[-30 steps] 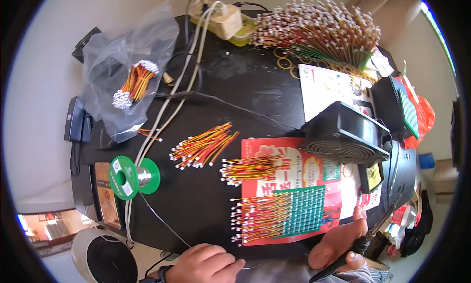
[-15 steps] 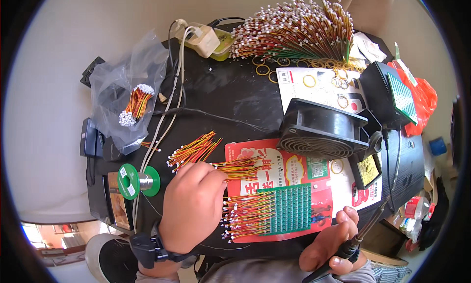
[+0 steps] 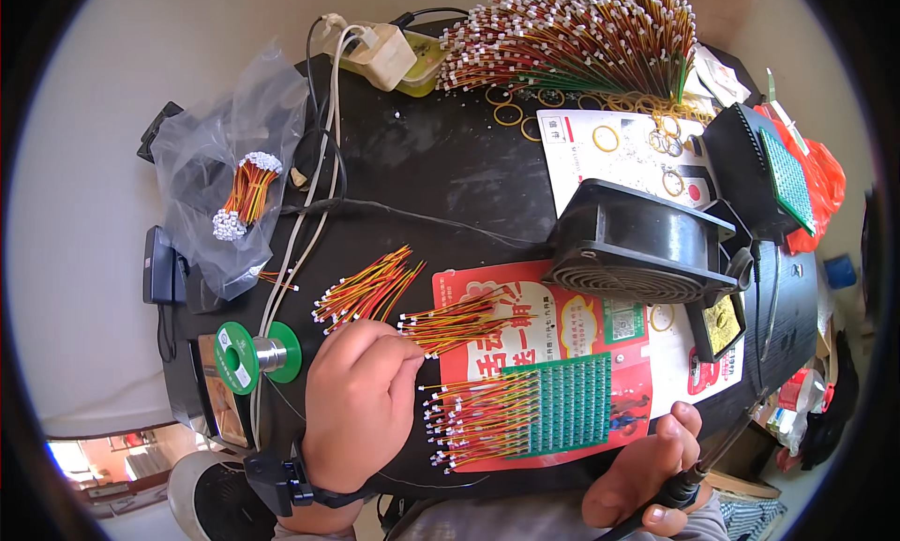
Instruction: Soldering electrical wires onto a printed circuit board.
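My left hand (image 3: 364, 400), a black band on its wrist, is closed in a pinch. Its fingertips lie beside the white plugs of a bunch of red, yellow and black wires (image 3: 455, 325); whatever is between them is hidden. A looser bunch of such wires (image 3: 367, 286) lies just beyond the knuckles. To the right sits a green circuit board (image 3: 570, 405) with rows of pads, a row of wires (image 3: 478, 421) reaching from its left edge. At the lower right my right hand (image 3: 647, 471) holds a soldering iron (image 3: 677, 489), tip pointing up and right, away from the board.
A green solder spool (image 3: 236, 357) stands at left near white cables (image 3: 298, 246). A black fan (image 3: 647, 241) and a sponge holder (image 3: 720, 327) are right of the red sheet (image 3: 455, 283). Behind are a large wire bundle (image 3: 572, 49), rubber bands (image 3: 605, 138) and a plastic bag (image 3: 202, 157).
The view has shifted slightly. My left hand remains pinched by the wire bunch, its fingertips drawn a little left of the board's wires. The soldering iron stays in my right hand.
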`<move>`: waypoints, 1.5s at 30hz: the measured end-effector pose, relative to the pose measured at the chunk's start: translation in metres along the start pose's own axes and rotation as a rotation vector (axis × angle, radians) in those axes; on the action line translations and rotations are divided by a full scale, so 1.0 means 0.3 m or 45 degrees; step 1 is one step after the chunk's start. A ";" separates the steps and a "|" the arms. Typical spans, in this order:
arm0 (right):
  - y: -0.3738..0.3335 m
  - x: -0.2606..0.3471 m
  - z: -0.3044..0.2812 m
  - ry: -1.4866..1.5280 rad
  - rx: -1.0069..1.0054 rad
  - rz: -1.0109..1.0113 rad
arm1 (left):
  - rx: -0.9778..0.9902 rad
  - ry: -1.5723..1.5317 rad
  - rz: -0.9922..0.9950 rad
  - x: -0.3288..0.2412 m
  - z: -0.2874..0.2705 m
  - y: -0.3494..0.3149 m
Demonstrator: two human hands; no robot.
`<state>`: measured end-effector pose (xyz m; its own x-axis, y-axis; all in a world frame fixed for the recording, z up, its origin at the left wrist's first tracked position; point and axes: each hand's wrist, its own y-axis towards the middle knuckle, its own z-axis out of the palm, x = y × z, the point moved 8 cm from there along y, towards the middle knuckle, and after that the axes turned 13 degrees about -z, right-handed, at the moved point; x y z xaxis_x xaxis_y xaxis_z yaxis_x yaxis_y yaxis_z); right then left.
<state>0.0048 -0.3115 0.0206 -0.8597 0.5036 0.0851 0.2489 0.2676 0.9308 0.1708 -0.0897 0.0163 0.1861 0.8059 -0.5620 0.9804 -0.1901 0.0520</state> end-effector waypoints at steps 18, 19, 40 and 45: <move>0.010 -0.006 -0.001 -0.350 0.447 -0.062 | -0.047 -0.098 -0.053 -0.001 -0.006 -0.001; 0.018 0.000 -0.004 -0.374 0.339 -0.125 | -0.008 -0.182 -0.056 -0.007 -0.004 -0.004; 0.020 -0.132 -0.052 0.309 -0.034 0.636 | 0.389 -0.723 0.067 -0.146 0.042 -0.088; 0.018 -0.126 -0.014 0.253 0.059 0.536 | 0.340 -0.579 0.116 -0.183 0.046 -0.139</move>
<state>0.0369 -0.3326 0.0238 -0.7472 0.4105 0.5227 0.6102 0.1120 0.7843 0.1188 -0.1337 0.0335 0.1648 0.4666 -0.8690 0.8998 -0.4320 -0.0613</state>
